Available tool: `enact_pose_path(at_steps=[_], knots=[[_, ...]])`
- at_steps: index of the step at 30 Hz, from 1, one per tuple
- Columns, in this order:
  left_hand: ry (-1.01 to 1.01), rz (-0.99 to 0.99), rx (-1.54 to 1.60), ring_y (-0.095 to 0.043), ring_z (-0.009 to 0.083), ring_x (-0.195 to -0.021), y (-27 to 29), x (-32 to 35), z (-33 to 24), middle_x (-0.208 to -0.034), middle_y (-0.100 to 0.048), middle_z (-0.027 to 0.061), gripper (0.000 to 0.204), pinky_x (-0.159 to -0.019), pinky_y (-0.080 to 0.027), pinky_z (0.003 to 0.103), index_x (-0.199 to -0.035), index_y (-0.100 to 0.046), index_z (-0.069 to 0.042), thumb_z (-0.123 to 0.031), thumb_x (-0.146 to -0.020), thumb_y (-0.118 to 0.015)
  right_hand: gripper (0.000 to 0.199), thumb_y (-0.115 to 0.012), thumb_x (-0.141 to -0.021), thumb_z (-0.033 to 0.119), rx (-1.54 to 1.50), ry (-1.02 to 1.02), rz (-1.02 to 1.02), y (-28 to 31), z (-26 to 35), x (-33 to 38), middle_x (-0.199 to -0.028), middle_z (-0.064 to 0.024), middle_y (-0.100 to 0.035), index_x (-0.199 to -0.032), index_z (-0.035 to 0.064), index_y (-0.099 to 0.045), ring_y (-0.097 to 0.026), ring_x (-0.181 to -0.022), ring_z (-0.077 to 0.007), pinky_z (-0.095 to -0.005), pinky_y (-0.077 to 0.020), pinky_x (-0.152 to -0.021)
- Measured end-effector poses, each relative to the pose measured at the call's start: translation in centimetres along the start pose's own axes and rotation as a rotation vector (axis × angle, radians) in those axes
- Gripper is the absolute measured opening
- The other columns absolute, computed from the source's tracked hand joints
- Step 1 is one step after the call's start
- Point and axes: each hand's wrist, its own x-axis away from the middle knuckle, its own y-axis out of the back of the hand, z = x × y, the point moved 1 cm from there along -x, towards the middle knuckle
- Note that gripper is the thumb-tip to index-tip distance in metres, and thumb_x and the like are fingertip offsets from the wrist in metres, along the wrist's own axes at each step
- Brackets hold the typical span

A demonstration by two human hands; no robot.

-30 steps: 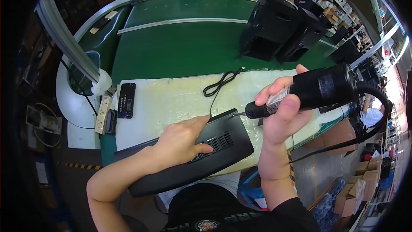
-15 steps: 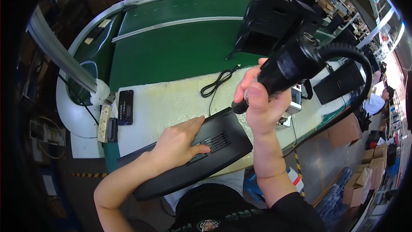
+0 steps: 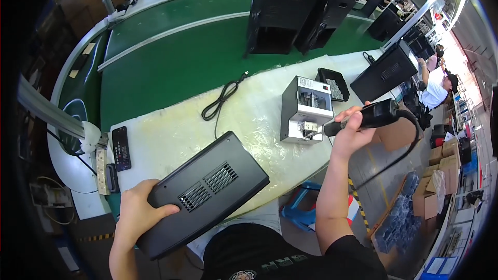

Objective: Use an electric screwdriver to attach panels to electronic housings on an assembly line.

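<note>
My left hand [image 3: 139, 208] grips the left edge of a black housing [image 3: 249, 171], its thumb on top beside two slotted vents. The housing lies at a slant on the near edge of the pale, film-covered table. A black cord [image 3: 222, 101] with a plug runs out from behind it. In my right hand [image 3: 351, 134] is a black electric screwdriver [image 3: 381, 114] with a thick cable, its fingers wrapped round the front part. The driver's nose end is at the front of a small screw feeder [image 3: 306, 109]; whether they touch I cannot tell.
Behind the feeder is a black tray of screws [image 3: 334, 85]. A dark phone [image 3: 121, 148] lies at left near a power strip [image 3: 102, 171]. Tall black cabinets [image 3: 280, 10] stand on the green conveyor [image 3: 155, 83]. A co-worker in white [image 3: 434, 91] is far right.
My right hand has carried the screwdriver from the housing's far corner rightward to the screw feeder. My left hand has slid from the housing's middle to its left edge. The view has shifted right.
</note>
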Motion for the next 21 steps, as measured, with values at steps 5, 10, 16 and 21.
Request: enact_pose_path(at_steps=[5,10,16,21], knots=[[0.109,-0.054,0.070,-0.065,0.0352,-0.082,-1.7,-0.7,-2.0,-0.089,-0.066,0.0215,0.061,-0.076,-0.051,0.036,-0.104,-0.061,0.002,-0.031,-0.058,-0.083,0.050,-0.056,-0.092,0.023,-0.013,0.038,0.107,0.8,-3.1,1.8,-0.078,-0.0081,-0.054,-0.126,-0.0054,-0.033,-0.055,-0.058,-0.0139,-0.0253,-0.0474,-0.056],[-0.169,-0.260,-0.015,-0.065,0.0354,-0.075,-3.5,0.1,-1.2,-0.086,-0.065,0.0179,0.064,-0.068,-0.052,0.039,-0.112,-0.058,-0.002,-0.045,-0.068,-0.076,0.043,-0.056,-0.090,0.020,-0.108,-0.352,0.192,0.1,2.0,3.5,-0.074,-0.0055,-0.053,-0.124,-0.0028,-0.042,-0.051,-0.052,-0.0125,-0.0263,-0.0452,-0.047],[-0.121,-0.164,-0.066,-0.064,0.0338,-0.070,-3.4,0.2,-1.7,-0.083,-0.062,0.0155,0.068,-0.064,-0.052,0.039,-0.118,-0.058,-0.004,-0.054,-0.073,-0.068,0.074,-0.047,-0.090,0.056,-0.590,-0.211,0.229,-7.7,16.4,5.6,-0.075,-0.0040,-0.047,-0.134,-0.0002,-0.027,-0.047,-0.045,-0.0125,-0.0281,-0.0423,-0.043],[-0.118,-0.238,-0.093,-0.063,0.0330,-0.062,-3.6,1.1,-1.0,-0.077,-0.062,0.0139,0.067,-0.056,-0.052,0.039,-0.116,-0.058,-0.007,-0.057,-0.072,-0.067,0.082,-0.042,-0.085,0.068,-0.544,-0.226,0.583,-14.7,19.7,9.2,-0.078,-0.0013,-0.047,-0.135,0.0049,-0.025,-0.051,-0.052,-0.0134,-0.0307,-0.0470,-0.052]])
